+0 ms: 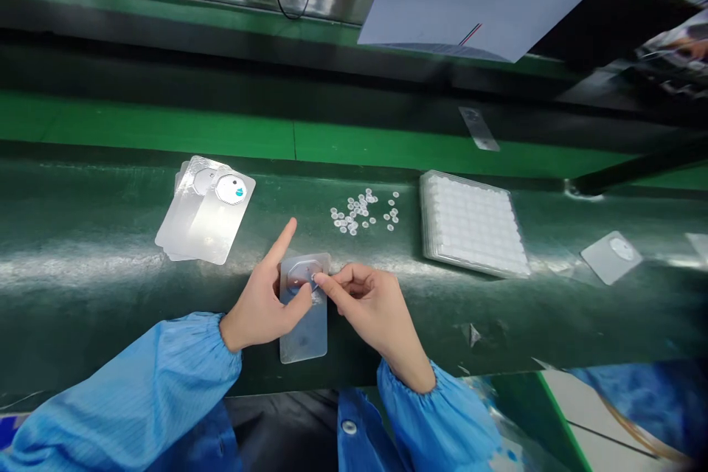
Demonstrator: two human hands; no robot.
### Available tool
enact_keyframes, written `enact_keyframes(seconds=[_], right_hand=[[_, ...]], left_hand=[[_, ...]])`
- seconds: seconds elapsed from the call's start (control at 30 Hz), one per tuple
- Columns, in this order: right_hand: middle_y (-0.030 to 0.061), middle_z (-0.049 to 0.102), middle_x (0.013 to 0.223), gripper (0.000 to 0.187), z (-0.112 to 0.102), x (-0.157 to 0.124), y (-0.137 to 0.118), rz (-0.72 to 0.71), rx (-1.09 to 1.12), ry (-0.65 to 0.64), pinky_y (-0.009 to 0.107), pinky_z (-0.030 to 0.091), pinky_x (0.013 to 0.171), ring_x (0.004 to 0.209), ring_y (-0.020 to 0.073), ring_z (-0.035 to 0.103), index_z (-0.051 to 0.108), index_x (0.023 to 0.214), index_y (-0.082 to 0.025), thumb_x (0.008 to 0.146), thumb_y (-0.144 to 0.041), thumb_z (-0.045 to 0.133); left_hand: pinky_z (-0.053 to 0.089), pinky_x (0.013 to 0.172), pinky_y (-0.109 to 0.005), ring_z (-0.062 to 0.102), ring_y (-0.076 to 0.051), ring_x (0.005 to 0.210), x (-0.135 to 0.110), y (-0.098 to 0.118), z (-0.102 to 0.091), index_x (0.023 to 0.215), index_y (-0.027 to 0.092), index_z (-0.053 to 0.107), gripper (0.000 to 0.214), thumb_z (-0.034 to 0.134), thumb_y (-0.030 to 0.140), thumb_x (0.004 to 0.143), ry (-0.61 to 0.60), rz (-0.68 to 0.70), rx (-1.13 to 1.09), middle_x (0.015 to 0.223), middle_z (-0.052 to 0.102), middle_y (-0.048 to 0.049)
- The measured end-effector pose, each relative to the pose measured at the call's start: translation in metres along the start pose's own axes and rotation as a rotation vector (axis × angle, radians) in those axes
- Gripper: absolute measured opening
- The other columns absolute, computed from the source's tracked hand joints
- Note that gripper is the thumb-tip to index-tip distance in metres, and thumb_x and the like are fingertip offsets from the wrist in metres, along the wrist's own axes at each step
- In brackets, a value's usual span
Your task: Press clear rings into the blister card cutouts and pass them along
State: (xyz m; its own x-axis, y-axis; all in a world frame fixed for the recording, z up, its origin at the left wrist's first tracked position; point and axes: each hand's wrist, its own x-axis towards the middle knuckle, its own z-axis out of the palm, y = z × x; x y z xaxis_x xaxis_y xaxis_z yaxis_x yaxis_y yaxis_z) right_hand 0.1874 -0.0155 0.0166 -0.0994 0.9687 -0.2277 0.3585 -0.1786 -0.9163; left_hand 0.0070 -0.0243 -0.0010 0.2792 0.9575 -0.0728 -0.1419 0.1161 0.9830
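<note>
A clear plastic blister card (304, 324) lies flat on the green bench in front of me. My left hand (266, 299) rests on its left side, thumb pressed on the card and index finger stretched out. My right hand (369, 306) is closed in a pinch at the octagonal pocket near the card's top, with a tiny clear piece at its fingertips. Several small white discs (362, 212) lie scattered just beyond the hands.
A stack of blister cards (206, 210) lies at the left, the top one showing a white insert. A clear tray of white parts (471, 225) sits at the right. Single cards lie at the far right (611, 257) and on the dark belt behind (479, 128).
</note>
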Motion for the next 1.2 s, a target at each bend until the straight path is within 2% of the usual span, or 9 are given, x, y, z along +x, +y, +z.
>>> enact_keyframes(seconds=[0.13, 0.3, 0.43, 0.6, 0.7, 0.8, 0.93, 1.1, 1.2], right_hand=[[-0.0019, 0.059, 0.060, 0.047, 0.001, 0.012, 0.012, -0.039, 0.110, 0.012, 0.024, 0.043, 0.049, 0.056, 0.0132, 0.055, 0.059, 0.071, -0.020, 0.074, -0.058, 0.086], [0.0013, 0.065, 0.079, 0.050, 0.005, 0.013, 0.026, 0.027, 0.454, -0.185, 0.024, 0.053, 0.049, 0.062, 0.0146, 0.063, 0.061, 0.101, -0.021, 0.089, -0.069, 0.065], [0.0062, 0.070, 0.086, 0.054, 0.004, 0.008, 0.031, 0.013, 0.462, -0.237, 0.024, 0.054, 0.048, 0.067, 0.0170, 0.067, 0.062, 0.114, -0.020, 0.091, -0.069, 0.063], [0.0082, 0.069, 0.082, 0.058, 0.005, 0.010, 0.031, 0.019, 0.498, -0.201, 0.025, 0.053, 0.044, 0.065, 0.0188, 0.066, 0.067, 0.104, -0.018, 0.087, -0.074, 0.064], [0.0083, 0.067, 0.080, 0.061, 0.009, 0.012, 0.028, -0.004, 0.494, -0.196, 0.025, 0.052, 0.044, 0.064, 0.0183, 0.064, 0.069, 0.099, -0.017, 0.084, -0.076, 0.066], [0.0082, 0.066, 0.077, 0.064, 0.012, 0.013, 0.027, -0.021, 0.484, -0.186, 0.025, 0.051, 0.042, 0.062, 0.0180, 0.063, 0.070, 0.095, -0.016, 0.080, -0.078, 0.069], [0.0076, 0.065, 0.075, 0.063, 0.011, 0.011, 0.030, -0.025, 0.518, -0.150, 0.026, 0.052, 0.042, 0.061, 0.0179, 0.062, 0.071, 0.093, -0.016, 0.081, -0.077, 0.069], [0.0089, 0.066, 0.077, 0.062, 0.012, 0.010, 0.035, -0.081, 0.451, -0.153, 0.026, 0.052, 0.043, 0.062, 0.0183, 0.063, 0.072, 0.092, -0.016, 0.085, -0.076, 0.065], [0.0094, 0.067, 0.078, 0.060, 0.015, 0.012, 0.034, -0.121, 0.401, -0.127, 0.026, 0.053, 0.045, 0.063, 0.0185, 0.064, 0.073, 0.092, -0.016, 0.087, -0.075, 0.063]], left_hand=[[0.056, 0.077, -0.027, 0.067, -0.017, 0.084, 0.011, -0.002, -0.003, 0.164, 0.016, 0.026, 0.094, 0.077, 0.033, 0.087, 0.081, -0.098, -0.061, 0.096, 0.073, -0.0056], [0.052, 0.070, -0.024, 0.067, -0.016, 0.080, 0.019, -0.009, -0.002, 0.140, 0.012, 0.058, 0.067, 0.081, 0.035, 0.082, 0.216, -0.145, -0.049, 0.094, 0.074, -0.0061], [0.052, 0.064, -0.023, 0.068, -0.015, 0.072, 0.015, 0.005, -0.008, 0.130, 0.013, 0.060, 0.060, 0.083, 0.034, 0.078, 0.199, -0.115, -0.003, 0.085, 0.072, -0.0039], [0.060, 0.079, -0.037, 0.075, -0.024, 0.087, 0.055, 0.083, -0.099, 0.151, 0.018, 0.038, 0.086, 0.083, 0.029, 0.078, 0.435, 0.114, 0.153, 0.105, 0.075, -0.0096], [0.059, 0.083, -0.039, 0.073, -0.023, 0.091, 0.098, 0.137, -0.173, 0.151, 0.011, 0.035, 0.071, 0.072, 0.023, 0.091, 0.712, 0.077, 0.432, 0.115, 0.072, -0.0139], [0.054, 0.095, -0.044, 0.066, -0.024, 0.107, 0.124, 0.164, -0.209, 0.140, 0.010, 0.047, 0.053, 0.070, 0.024, 0.094, 0.813, 0.081, 0.600, 0.127, 0.065, -0.0143], [0.038, 0.109, -0.049, 0.055, -0.028, 0.122, 0.114, 0.143, -0.187, 0.121, 0.014, 0.061, 0.039, 0.075, 0.032, 0.089, 0.780, 0.110, 0.855, 0.118, 0.069, -0.0078], [0.039, 0.102, -0.048, 0.061, -0.037, 0.111, 0.082, 0.089, -0.137, 0.089, 0.018, 0.070, 0.048, 0.094, 0.045, 0.057, 0.460, 0.020, 1.066, 0.094, 0.073, -0.0075], [0.044, 0.094, -0.044, 0.064, -0.036, 0.108, 0.076, 0.084, -0.124, 0.089, 0.020, 0.067, 0.039, 0.088, 0.040, 0.063, 0.378, -0.005, 1.059, 0.097, 0.073, -0.0084]])
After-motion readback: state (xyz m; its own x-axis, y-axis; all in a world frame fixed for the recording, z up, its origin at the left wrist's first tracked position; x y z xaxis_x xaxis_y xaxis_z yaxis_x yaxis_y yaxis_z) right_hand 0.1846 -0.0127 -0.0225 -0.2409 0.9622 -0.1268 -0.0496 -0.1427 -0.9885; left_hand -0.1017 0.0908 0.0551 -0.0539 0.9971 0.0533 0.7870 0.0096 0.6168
